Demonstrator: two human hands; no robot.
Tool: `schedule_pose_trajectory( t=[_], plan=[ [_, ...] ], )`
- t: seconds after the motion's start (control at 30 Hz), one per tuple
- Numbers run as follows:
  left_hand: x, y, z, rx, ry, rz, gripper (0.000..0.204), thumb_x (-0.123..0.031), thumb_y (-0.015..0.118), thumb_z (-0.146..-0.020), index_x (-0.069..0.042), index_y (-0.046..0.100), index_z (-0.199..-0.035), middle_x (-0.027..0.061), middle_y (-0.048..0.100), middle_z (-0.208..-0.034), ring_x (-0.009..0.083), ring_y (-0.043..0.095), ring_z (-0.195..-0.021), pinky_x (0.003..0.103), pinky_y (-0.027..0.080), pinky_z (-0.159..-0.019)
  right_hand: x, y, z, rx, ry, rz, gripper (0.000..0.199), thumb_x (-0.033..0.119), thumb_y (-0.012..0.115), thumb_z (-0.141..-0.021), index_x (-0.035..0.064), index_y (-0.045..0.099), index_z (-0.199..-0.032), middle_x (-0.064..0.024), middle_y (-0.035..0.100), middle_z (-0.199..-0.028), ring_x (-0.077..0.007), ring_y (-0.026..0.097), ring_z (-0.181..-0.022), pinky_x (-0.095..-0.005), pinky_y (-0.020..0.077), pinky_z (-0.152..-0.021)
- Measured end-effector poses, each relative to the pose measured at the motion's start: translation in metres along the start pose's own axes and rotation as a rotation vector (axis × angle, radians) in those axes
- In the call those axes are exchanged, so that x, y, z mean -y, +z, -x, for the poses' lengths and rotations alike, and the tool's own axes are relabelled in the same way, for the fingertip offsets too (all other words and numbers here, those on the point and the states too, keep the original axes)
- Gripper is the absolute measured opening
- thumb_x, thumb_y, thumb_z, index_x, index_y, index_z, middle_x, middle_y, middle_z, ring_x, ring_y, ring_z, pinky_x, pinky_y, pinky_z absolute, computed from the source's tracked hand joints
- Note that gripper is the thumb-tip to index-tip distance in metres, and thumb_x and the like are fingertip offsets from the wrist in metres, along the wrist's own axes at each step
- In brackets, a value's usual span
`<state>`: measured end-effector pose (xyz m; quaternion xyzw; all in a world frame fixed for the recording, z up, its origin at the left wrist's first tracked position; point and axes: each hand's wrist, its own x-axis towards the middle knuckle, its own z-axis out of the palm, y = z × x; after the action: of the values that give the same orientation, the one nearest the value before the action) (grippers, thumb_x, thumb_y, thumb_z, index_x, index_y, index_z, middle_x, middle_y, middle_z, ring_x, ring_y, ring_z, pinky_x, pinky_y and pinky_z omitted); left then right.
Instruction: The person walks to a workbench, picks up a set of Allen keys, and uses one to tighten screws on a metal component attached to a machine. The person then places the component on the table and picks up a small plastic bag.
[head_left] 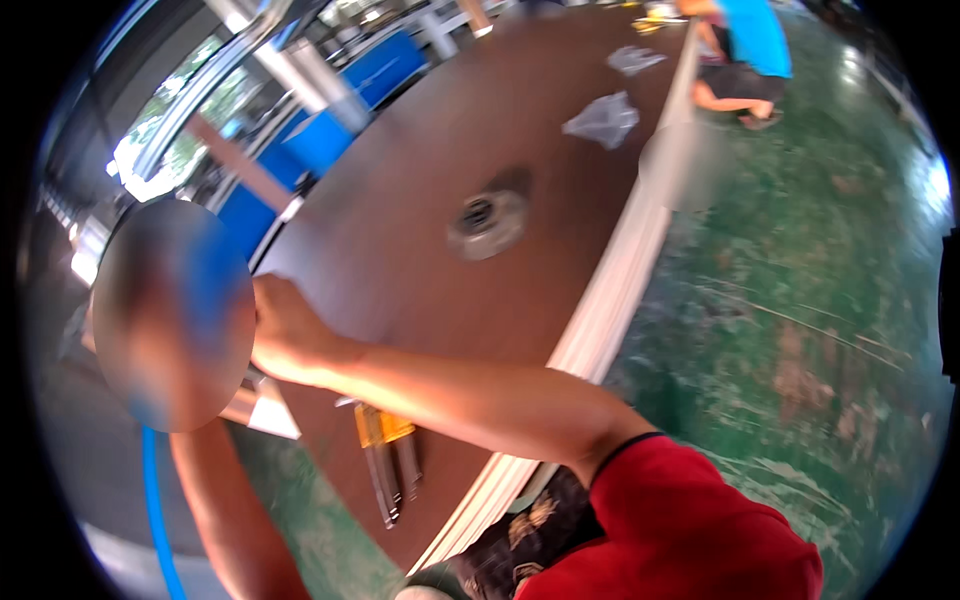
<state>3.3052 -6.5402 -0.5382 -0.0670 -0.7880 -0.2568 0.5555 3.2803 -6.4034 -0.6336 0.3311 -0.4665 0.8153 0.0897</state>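
Where the brown desk (420,250) ends at centre left, the right hand (290,335) rests, fingers curled over its edge. A round metal fitting (488,222) lies mid-frame. The left hand is out of view.

We only get one view here, a head-worn fisheye looking down and tilted hard, so the long brown bench (420,230) runs diagonally away from us. It sits close over the near end, with the green floor (800,300) curving off right.

Workshop: big board (440,180), green concrete floor (800,300).
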Motion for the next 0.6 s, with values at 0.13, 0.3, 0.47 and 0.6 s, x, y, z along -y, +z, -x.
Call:
schedule_pose_trajectory(
  t=[0.13,0.3,0.47,0.6],
  plan=[
    [-0.037,0.014,0.007,0.086,-0.211,0.142,0.025,-0.027,0.053,-0.103,-0.006,0.066,-0.102,-0.0128,0.025,-0.062,-0.0016,0.018,-0.052,0.023,0.009,-0.046,0.026,-0.025,-0.007,0.110,-0.013,-0.061,0.010,-0.001,0.061,-0.081,-0.0058,0.067,-0.074,-0.0175,0.067,-0.070,-0.0277,0.068,-0.071,-0.0377,0.0518,-0.066],
    [-0.025,0.010,0.004,0.115,-0.064,0.033,0.027,-0.028,0.055,-0.102,-0.004,0.066,-0.107,-0.0121,0.025,-0.062,-0.0011,0.018,-0.052,0.023,0.010,-0.046,0.011,-0.023,-0.022,0.020,-0.134,0.214,0.008,0.001,0.073,-0.073,-0.0040,0.067,-0.073,-0.0200,0.067,-0.072,-0.0316,0.068,-0.072,-0.0388,0.0521,-0.066],
    [-0.066,0.018,0.014,0.140,-0.438,0.285,0.032,-0.037,0.065,-0.095,-0.005,0.066,-0.100,-0.0117,0.036,-0.062,-0.0012,0.024,-0.053,0.023,0.013,-0.047,0.020,-0.021,-0.017,-0.032,-0.078,0.278,0.019,0.009,0.080,-0.070,-0.0009,0.064,-0.072,-0.0221,0.066,-0.077,-0.0373,0.066,-0.072,-0.0434,0.0507,-0.065],
    [-0.037,0.013,0.008,0.100,-0.434,0.233,0.029,-0.029,0.064,-0.096,-0.001,0.069,-0.104,-0.0062,0.052,-0.070,0.0035,0.038,-0.059,0.023,0.027,-0.052,0.010,-0.008,-0.015,-0.079,-0.083,0.367,0.023,0.011,0.083,-0.068,0.0008,0.064,-0.076,-0.0191,0.066,-0.079,-0.0352,0.065,-0.075,-0.0432,0.0499,-0.065]
  ],
)
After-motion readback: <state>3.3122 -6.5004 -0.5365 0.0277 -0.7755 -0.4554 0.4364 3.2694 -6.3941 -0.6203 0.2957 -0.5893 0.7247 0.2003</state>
